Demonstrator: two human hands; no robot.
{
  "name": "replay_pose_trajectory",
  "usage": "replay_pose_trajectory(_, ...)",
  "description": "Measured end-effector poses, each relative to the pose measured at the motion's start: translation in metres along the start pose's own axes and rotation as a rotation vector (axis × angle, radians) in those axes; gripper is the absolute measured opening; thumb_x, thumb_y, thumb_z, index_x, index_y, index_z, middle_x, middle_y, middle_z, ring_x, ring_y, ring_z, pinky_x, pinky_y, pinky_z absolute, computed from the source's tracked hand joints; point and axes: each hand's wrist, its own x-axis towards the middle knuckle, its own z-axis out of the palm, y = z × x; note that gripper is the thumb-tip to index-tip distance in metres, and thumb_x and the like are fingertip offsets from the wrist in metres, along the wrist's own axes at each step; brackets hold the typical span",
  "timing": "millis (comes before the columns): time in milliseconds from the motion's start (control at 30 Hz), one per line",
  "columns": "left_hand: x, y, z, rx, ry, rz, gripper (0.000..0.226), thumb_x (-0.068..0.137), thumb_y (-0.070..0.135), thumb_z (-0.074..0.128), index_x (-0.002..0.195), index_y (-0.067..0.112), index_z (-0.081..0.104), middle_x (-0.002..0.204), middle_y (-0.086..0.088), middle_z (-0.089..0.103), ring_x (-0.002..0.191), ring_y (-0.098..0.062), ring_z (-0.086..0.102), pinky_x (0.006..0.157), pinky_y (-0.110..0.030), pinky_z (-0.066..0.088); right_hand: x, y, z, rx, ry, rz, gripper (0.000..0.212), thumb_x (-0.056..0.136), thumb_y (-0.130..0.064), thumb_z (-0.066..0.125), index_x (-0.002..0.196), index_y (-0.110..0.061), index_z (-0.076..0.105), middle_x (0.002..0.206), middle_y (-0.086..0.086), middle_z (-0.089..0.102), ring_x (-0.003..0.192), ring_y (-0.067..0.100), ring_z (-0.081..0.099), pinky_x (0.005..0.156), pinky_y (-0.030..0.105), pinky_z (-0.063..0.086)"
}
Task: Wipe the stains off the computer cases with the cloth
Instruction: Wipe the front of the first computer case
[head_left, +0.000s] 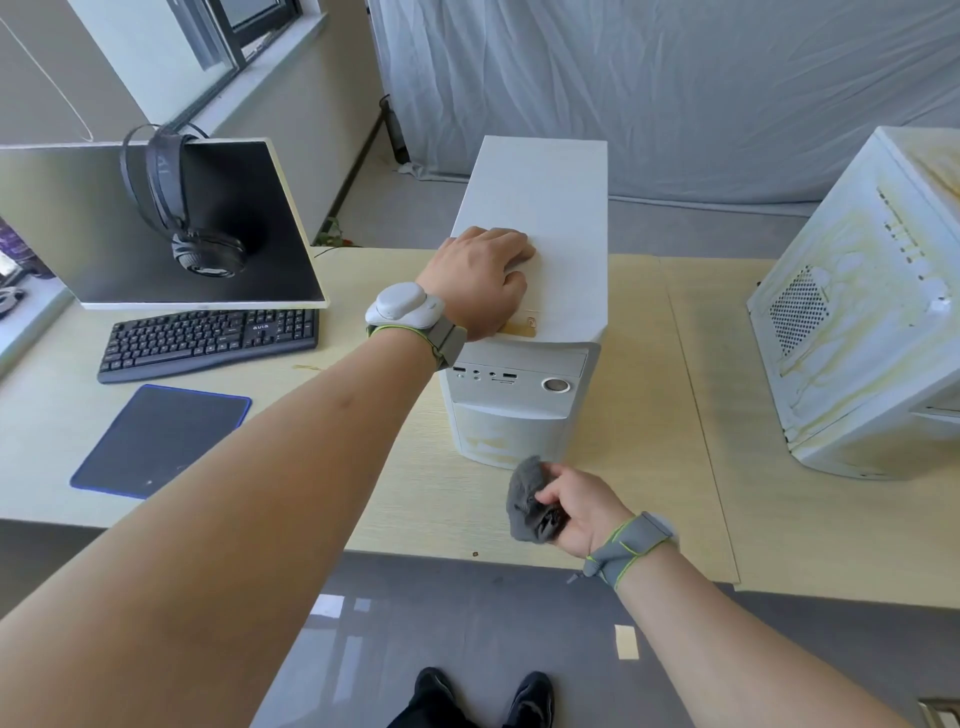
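A white computer case (561, 218) stands upright in the middle of the wooden table (639, 499). Its lower front panel carries yellowish stains (488, 441), and a small yellow patch shows on top near the front. My left hand (480, 278) rests flat on the top of this case, fingers spread. My right hand (579, 512) grips a bunched grey cloth (524, 501) just below the case's front bottom edge, close to the stained panel. A second white case (862, 322) with heavy yellow streaks on its side stands at the right.
A monitor (171, 223) with black headphones (182, 208) hung on it stands at the left, with a black keyboard (208, 340) and a dark mouse pad (161, 439) in front. A grey curtain hangs behind. My feet show below the table edge.
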Motion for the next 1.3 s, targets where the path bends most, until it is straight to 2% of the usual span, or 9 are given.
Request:
replay_pose_trajectory(233, 0.000, -0.001, -0.002, -0.017, -0.011, -0.003, 0.038, 0.089, 0.022, 0.045, 0.123, 0.024, 0.064, 0.134, 0.011, 0.062, 0.124, -0.022, 0.049, 0.106, -0.039, 0.038, 0.033, -0.002, 0.004, 0.156, 0.165, 0.049, 0.032, 0.088, 0.020, 0.031, 0.090, 0.001, 0.057, 0.090, 0.017, 0.057, 0.078, 0.033, 0.059, 0.069, 0.045, 0.056)
replay_pose_trajectory(367, 0.000, -0.003, -0.001, -0.025, -0.010, -0.006, 0.038, 0.089, 0.022, 0.045, 0.121, 0.025, 0.064, 0.132, 0.012, 0.062, 0.123, -0.022, 0.049, 0.104, -0.038, 0.038, 0.037, 0.007, 0.008, 0.319, 0.170, 0.089, 0.033, 0.096, 0.014, 0.029, 0.113, -0.001, 0.053, 0.098, 0.018, 0.052, 0.112, 0.039, 0.055, 0.105, 0.065, 0.039)
replay_pose_trajectory(433, 0.001, -0.003, -0.001, -0.028, -0.011, -0.006, 0.038, 0.088, 0.022, 0.045, 0.121, 0.025, 0.064, 0.132, 0.012, 0.063, 0.122, -0.021, 0.050, 0.104, -0.037, 0.038, 0.039, 0.015, 0.013, 0.390, 0.149, 0.075, 0.044, 0.098, 0.012, 0.026, 0.130, -0.004, 0.051, 0.090, 0.011, 0.049, 0.129, 0.028, 0.053, 0.112, 0.052, 0.040)
replay_pose_trajectory(533, 0.001, -0.005, 0.000, -0.028, -0.010, -0.006, 0.038, 0.088, 0.023, 0.044, 0.120, 0.024, 0.064, 0.130, 0.012, 0.063, 0.121, -0.021, 0.050, 0.104, -0.038, 0.039, 0.051, 0.024, 0.022, 0.477, 0.185, 0.005, 0.036, 0.093, 0.018, 0.034, 0.109, -0.005, 0.056, 0.098, 0.014, 0.054, 0.091, 0.027, 0.059, 0.084, 0.040, 0.056)
replay_pose_trajectory(667, 0.001, -0.004, 0.000, -0.012, -0.016, -0.006, 0.039, 0.088, 0.024, 0.043, 0.122, 0.025, 0.064, 0.133, 0.013, 0.062, 0.122, -0.021, 0.049, 0.104, -0.039, 0.038, 0.070, 0.021, 0.025, 0.418, 0.157, -0.047, 0.024, 0.092, 0.017, 0.046, 0.107, 0.002, 0.058, 0.117, 0.016, 0.059, 0.108, 0.034, 0.059, 0.106, 0.054, 0.046)
replay_pose_trajectory(833, 0.000, -0.003, -0.001, -0.002, -0.014, -0.016, 0.041, 0.087, 0.026, 0.042, 0.122, 0.026, 0.064, 0.134, 0.014, 0.061, 0.121, -0.021, 0.050, 0.104, -0.038, 0.039, 0.061, 0.011, 0.020, 0.315, 0.170, -0.048, 0.018, 0.092, 0.012, 0.042, 0.086, -0.003, 0.051, 0.095, 0.012, 0.055, 0.086, 0.026, 0.060, 0.102, 0.042, 0.051)
replay_pose_trajectory(967, 0.001, 0.001, 0.000, -0.008, -0.010, -0.007, 0.041, 0.087, 0.026, 0.042, 0.121, 0.025, 0.063, 0.133, 0.013, 0.062, 0.121, -0.021, 0.050, 0.104, -0.038, 0.039, 0.044, 0.001, 0.013, 0.292, 0.236, -0.113, 0.013, 0.074, 0.002, 0.049, 0.071, -0.010, 0.050, 0.084, 0.009, 0.050, 0.073, 0.021, 0.048, 0.063, 0.029, 0.042)
replay_pose_trajectory(1100, 0.002, -0.003, -0.001, -0.023, -0.001, -0.014, 0.038, 0.087, 0.025, 0.043, 0.119, 0.026, 0.064, 0.129, 0.013, 0.064, 0.118, -0.021, 0.051, 0.101, -0.038, 0.040, 0.025, 0.013, -0.002, 0.183, 0.228, -0.118, 0.018, 0.086, 0.006, 0.045, 0.073, -0.006, 0.047, 0.067, 0.007, 0.047, 0.055, 0.017, 0.046, 0.054, 0.027, 0.040)
replay_pose_trajectory(1300, 0.000, -0.003, -0.001, -0.021, 0.008, -0.017, 0.037, 0.089, 0.023, 0.045, 0.119, 0.025, 0.065, 0.127, 0.012, 0.065, 0.117, -0.021, 0.051, 0.100, -0.036, 0.040, 0.051, 0.026, 0.004, 0.294, 0.212, -0.025, 0.027, 0.088, 0.020, 0.035, 0.097, 0.001, 0.053, 0.106, 0.024, 0.054, 0.097, 0.042, 0.059, 0.075, 0.056, 0.057)
